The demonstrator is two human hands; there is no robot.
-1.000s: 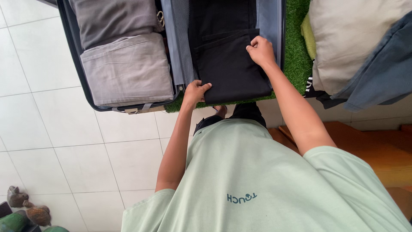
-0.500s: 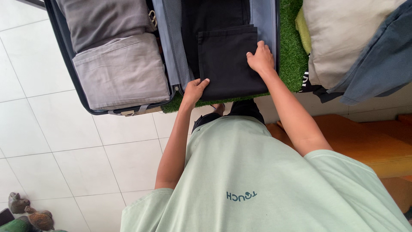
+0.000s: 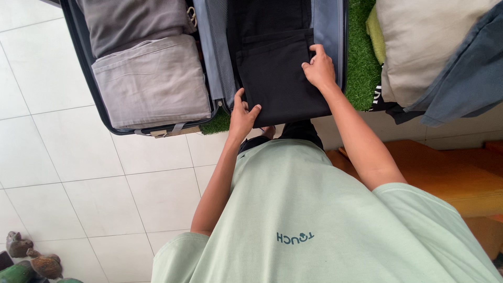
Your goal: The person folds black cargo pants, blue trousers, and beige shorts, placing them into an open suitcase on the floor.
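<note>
1. The left hand (image 3: 242,116) gripped the near edge of folded black clothing (image 3: 280,78).
2. The right hand (image 3: 318,67) pressed its far side.
3. Left of both grips lay folded grey clothes (image 3: 152,81) in the suitcase (image 3: 78,47).

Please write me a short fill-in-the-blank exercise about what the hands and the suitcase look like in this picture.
1. Both hands rest on a folded garment whose colour is ____.
2. The open suitcase holds folded clothes of ____ colour in its other half.
3. The left hand grips the garment's near corner, while the right hand presses on its ____ edge.
4. The floor beside the suitcase is laid with white ____.

Missing words: black; grey; right; tiles
</note>
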